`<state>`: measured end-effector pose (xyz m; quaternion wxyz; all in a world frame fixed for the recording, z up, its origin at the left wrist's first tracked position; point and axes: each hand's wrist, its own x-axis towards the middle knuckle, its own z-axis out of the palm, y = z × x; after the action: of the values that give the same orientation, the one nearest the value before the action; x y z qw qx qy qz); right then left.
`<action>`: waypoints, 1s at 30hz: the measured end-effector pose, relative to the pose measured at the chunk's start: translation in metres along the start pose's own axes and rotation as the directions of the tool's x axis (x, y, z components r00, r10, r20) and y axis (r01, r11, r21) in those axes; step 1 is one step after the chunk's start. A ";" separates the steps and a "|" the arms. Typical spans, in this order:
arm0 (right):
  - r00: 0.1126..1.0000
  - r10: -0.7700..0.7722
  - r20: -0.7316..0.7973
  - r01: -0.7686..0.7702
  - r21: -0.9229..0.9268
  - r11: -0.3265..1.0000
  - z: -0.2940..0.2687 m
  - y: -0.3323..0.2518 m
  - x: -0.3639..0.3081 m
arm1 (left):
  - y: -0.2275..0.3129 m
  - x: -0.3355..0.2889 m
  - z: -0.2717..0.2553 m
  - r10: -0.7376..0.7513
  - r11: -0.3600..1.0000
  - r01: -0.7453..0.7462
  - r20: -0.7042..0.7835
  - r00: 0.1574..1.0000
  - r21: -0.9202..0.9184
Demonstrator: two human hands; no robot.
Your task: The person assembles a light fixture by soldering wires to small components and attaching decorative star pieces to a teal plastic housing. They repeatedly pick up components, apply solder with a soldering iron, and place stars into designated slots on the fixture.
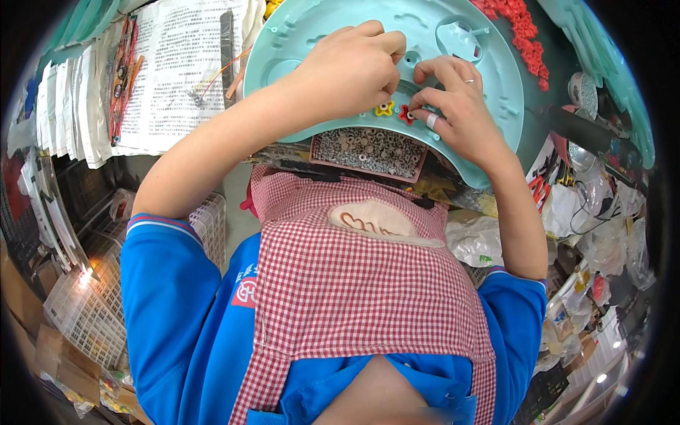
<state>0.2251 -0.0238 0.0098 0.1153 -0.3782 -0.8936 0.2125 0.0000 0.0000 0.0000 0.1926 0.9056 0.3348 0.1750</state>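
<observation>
A large light-teal plastic panel (312,35) with moulded posts and recesses lies in front of me. Near its front edge sit a yellow star-shaped piece (384,108) and, to its right, a red star-shaped piece (406,114), each with a small metal centre. My right hand (453,106), wearing a ring and a white band on the thumb, pinches at the red star with thumb and finger. Above the yellow star, my left hand (361,67) is closed with curled fingers; whatever it may hold is hidden.
A pink tray (418,175) of small metal parts stands between the panel and my apron. Red plastic pieces (520,32) are heaped at far right. Printed pages (180,78) lie left; more teal panels (609,57) stack right. White plastic baskets (88,304) stand lower left.
</observation>
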 end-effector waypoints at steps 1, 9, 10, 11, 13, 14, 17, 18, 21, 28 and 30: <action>1.000 -0.023 0.004 0.023 0.004 1.000 -0.001 0.000 0.000 | 0.002 -0.004 -0.001 -0.019 0.999 0.018 -0.052 0.998 -0.026; 0.999 0.031 0.035 -0.031 0.001 1.000 -0.005 -0.004 0.001 | 0.028 -0.065 -0.039 -0.024 0.998 0.010 -0.220 0.975 -0.062; 0.999 0.034 0.034 -0.033 -0.006 0.999 -0.005 -0.004 0.000 | 0.023 -0.074 -0.043 -0.038 0.999 0.044 -0.305 0.952 0.013; 0.999 0.038 0.032 -0.038 -0.013 0.999 -0.003 -0.004 0.001 | 0.015 -0.085 -0.048 -0.043 0.993 0.082 -0.387 0.921 0.085; 0.999 0.025 0.023 -0.025 -0.017 1.000 -0.001 -0.004 0.001 | -0.015 -0.101 -0.060 -0.150 0.943 0.281 -0.523 0.839 0.180; 0.999 0.029 0.024 -0.028 -0.021 0.999 -0.001 -0.004 0.000 | -0.027 -0.109 -0.065 -0.264 0.865 0.442 -0.536 0.802 0.236; 0.999 0.022 0.027 -0.022 -0.004 1.000 -0.003 -0.004 0.000 | -0.038 -0.132 -0.061 -0.562 0.719 0.655 -0.361 0.744 0.232; 0.999 0.021 0.028 -0.021 0.006 1.000 -0.003 -0.003 -0.001 | -0.038 -0.133 -0.052 -0.553 0.705 0.639 -0.326 0.767 0.308; 0.999 0.008 -0.052 -0.006 0.036 0.999 -0.006 -0.001 -0.003 | -0.045 -0.130 -0.046 -0.546 0.728 0.617 -0.292 0.785 0.299; 0.004 -0.205 -0.979 -0.396 -0.190 0.898 -0.067 0.071 -0.120 | -0.026 -0.108 -0.161 -0.508 0.809 0.026 -0.677 0.533 -0.587; 0.035 0.009 -0.999 -0.246 0.000 0.969 -0.063 0.088 -0.122 | -0.028 -0.087 -0.186 -0.487 0.646 -0.200 -0.600 0.635 -0.736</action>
<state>0.3876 -0.0390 0.0190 0.6464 -0.5061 -0.5434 -0.1750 -0.1602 0.0041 0.1315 0.4030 0.5472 0.3588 0.6398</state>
